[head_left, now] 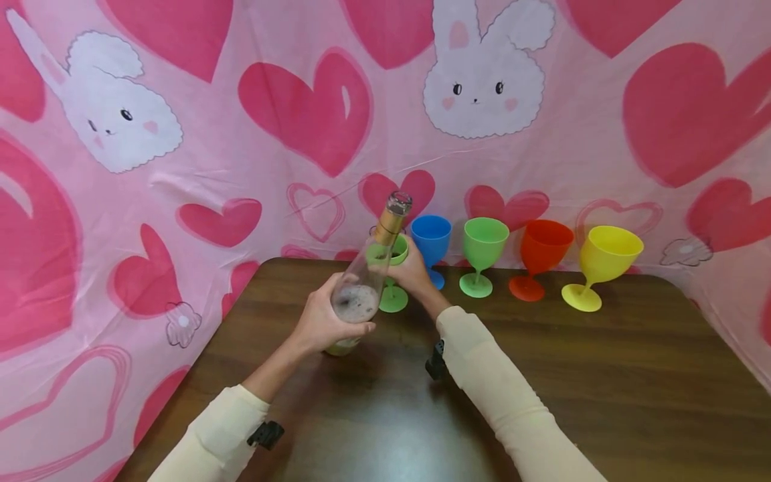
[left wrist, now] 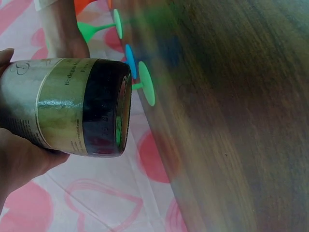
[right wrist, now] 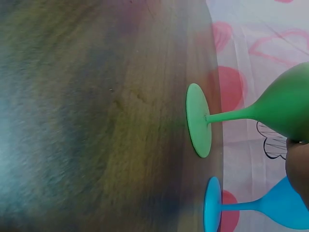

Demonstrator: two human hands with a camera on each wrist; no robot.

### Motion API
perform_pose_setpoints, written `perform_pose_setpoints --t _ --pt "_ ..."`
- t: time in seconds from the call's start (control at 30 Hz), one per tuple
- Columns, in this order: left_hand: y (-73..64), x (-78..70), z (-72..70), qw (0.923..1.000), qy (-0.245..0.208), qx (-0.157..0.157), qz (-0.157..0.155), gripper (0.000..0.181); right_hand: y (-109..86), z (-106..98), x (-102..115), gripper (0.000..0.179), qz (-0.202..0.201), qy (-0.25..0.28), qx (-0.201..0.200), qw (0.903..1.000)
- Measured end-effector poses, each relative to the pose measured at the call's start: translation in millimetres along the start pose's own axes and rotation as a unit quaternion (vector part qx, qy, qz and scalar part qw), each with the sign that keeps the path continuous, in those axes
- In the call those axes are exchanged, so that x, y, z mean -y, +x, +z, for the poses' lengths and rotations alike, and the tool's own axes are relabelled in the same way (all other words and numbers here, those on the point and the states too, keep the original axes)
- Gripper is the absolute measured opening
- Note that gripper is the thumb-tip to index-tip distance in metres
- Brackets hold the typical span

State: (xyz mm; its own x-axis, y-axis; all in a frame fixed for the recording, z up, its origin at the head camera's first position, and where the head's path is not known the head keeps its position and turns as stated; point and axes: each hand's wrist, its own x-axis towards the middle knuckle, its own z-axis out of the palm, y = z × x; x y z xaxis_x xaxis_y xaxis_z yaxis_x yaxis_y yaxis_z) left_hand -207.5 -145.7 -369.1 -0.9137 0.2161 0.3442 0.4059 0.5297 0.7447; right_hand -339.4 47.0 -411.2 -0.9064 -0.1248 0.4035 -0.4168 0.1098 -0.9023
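Observation:
My left hand (head_left: 325, 314) grips a glass bottle (left wrist: 63, 106) with a gold neck and a pale label. The bottle is lifted off the table and leans, with its mouth up and to the right in the head view. Behind its neck stands a light green goblet (head_left: 393, 299), partly hidden by the glass. My right hand (head_left: 412, 268) holds this goblet by its bowl (right wrist: 287, 104), a finger showing against the bowl in the right wrist view. The goblet's round base (right wrist: 198, 121) is on the table. Close beside that hand is a blue goblet (head_left: 431, 237).
To the right along the back of the brown table (head_left: 385, 415) stand a second green goblet (head_left: 484, 244), a red goblet (head_left: 544, 248) and a yellow goblet (head_left: 607, 258). A pink cloth (head_left: 211, 167) with hearts and rabbits hangs behind the table's edge.

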Motion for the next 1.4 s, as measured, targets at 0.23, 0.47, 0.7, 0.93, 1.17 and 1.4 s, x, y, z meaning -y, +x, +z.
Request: perform_pose_setpoints --t 0.23,0.47,0.7,0.93,1.17,1.4 --pt "-0.2 2.2 -0.1 1.0 0.005 -0.001 0.0 0.075 12.8 2 -7 0.087 0.007 0.007 -0.015 0.9998" --pt "-0.6 2.7 -2.7 1.0 0.004 0.002 -0.002 0.076 21.8 4 -3 0.089 0.024 0.025 0.013 0.9993" --pt "0.4 3.1 -0.7 1.0 0.003 -0.002 -0.004 0.077 24.1 5 4 0.088 0.043 0.053 0.05 0.9964" --pt "1.6 0.0 1.1 1.0 0.002 0.0 0.002 0.077 24.9 1 5 0.082 0.06 0.059 0.05 0.9952" --pt "1.1 -3.0 0.2 0.9999 0.009 0.003 -0.005 0.077 19.4 -6 9 0.08 0.075 0.037 0.091 0.9923" --pt "0.7 -4.6 0.5 0.9998 0.013 0.011 -0.008 0.078 7.0 -24 11 0.087 0.096 0.019 0.178 0.9792"
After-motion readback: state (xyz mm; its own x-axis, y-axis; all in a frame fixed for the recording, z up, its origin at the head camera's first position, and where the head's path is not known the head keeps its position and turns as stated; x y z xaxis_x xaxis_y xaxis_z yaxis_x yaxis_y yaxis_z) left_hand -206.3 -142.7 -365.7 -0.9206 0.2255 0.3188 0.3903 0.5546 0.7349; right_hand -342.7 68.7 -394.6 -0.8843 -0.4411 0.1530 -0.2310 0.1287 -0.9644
